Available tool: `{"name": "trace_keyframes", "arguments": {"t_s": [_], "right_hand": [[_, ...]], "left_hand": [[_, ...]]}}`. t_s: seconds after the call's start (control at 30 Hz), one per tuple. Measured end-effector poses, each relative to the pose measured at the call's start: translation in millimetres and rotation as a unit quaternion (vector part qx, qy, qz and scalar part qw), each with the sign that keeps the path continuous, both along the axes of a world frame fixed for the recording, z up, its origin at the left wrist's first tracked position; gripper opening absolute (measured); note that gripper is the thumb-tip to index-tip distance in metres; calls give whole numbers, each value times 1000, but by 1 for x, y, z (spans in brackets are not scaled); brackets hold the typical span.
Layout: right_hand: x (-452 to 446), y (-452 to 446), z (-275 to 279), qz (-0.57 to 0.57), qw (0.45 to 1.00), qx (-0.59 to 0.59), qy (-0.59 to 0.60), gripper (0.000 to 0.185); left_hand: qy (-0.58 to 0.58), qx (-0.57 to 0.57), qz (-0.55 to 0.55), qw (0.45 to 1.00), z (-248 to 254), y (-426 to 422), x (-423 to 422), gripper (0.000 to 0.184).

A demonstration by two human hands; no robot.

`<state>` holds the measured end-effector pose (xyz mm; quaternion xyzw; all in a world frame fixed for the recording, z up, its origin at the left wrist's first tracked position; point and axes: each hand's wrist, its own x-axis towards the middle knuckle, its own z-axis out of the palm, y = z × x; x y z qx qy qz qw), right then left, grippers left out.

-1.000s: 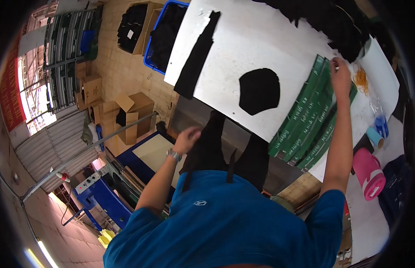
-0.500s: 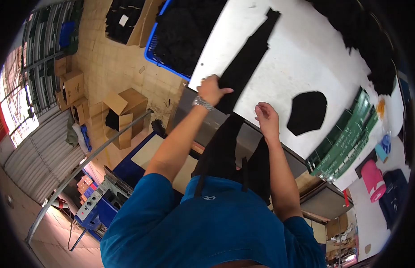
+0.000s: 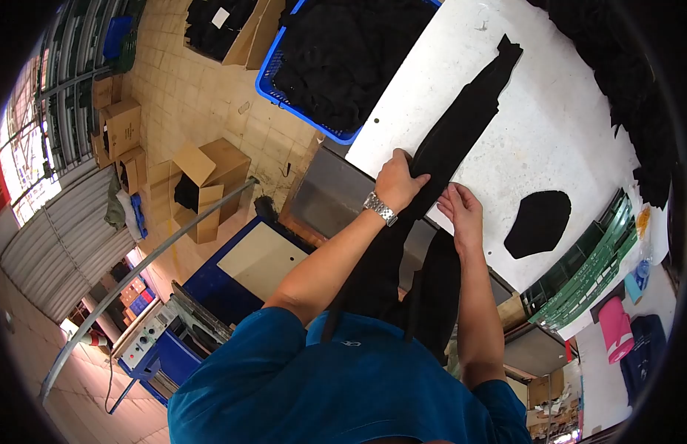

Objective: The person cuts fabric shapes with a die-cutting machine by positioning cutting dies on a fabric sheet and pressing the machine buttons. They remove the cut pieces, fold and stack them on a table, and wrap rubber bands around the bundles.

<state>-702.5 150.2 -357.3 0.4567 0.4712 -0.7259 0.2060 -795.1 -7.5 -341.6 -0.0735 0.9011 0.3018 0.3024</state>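
Note:
A long black cloth piece [image 3: 462,115] lies slantwise over the white tabletop [image 3: 543,111], its lower end at the near edge. My left hand [image 3: 400,182], with a metal watch on the wrist, touches the left side of its lower end, thumb on the cloth and apart from the fingers. At the right side of the same end is my right hand [image 3: 460,210], fingers slightly bent and apart; whether it touches the cloth is unclear. A smaller rounded black piece [image 3: 537,223] lies flat further right.
Green marked templates [image 3: 588,270] lie at the table's right side. Black cloth [image 3: 625,89] is heaped along the far edge. A blue basket of black cloth [image 3: 266,80] stands left of the table. An open cardboard box [image 3: 209,214] and a metal rail [image 3: 147,270] are further left.
The right hand has come from the green templates to the long black piece. My left hand has moved onto that piece's lower end. The view has shifted left.

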Motion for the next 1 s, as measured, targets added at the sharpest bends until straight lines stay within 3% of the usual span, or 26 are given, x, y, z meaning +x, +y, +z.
{"name": "trace_keyframes", "arguments": {"t_s": [0.17, 0.27, 0.3, 0.37, 0.4, 0.47, 0.5, 0.57, 0.63, 0.73, 0.87, 1.0], "right_hand": [[-1, 8, 5, 12, 999, -40, 10, 41], [12, 17, -6, 54, 997, -57, 14, 50], [14, 19, -2, 42, 998, -50, 1, 50], [4, 19, 16, 2, 990, -138, -19, 58], [-3, 22, 22, -6, 991, -133, -25, 58], [-14, 25, 31, -140, 913, -379, -57, 59], [-15, 24, 23, -146, 913, -377, -58, 59], [-20, 25, 4, -161, 865, -469, 72, 63], [-29, 39, -3, -176, 886, -425, 50, 57], [-30, 85, 1, -171, 932, -300, 111, 43], [-28, 181, 42, -179, 964, -110, 161, 35], [-28, 287, 65, -112, 965, 46, 233, 37]], "left_hand": [[-23, -20, -125, 992, 0, -10, -6, 51], [-137, 122, -108, 977, 41, -10, -19, 55], [-135, 145, -147, 969, 40, -15, -14, 53], [-248, 285, -81, 922, 56, -16, -9, 52], [-256, 288, -86, 919, 66, -14, -7, 52], [-355, 377, -7, 856, 89, -11, 3, 55], [-360, 377, -11, 853, 98, -10, 10, 55], [-382, 392, 15, 837, 113, -7, 24, 59], [-382, 400, -14, 833, 120, -3, 45, 65], [-335, 399, -43, 852, 118, 7, 77, 75], [-347, 412, -50, 841, 102, 42, 103, 72], [-323, 452, -44, 830, 71, 108, 120, 60]]}}
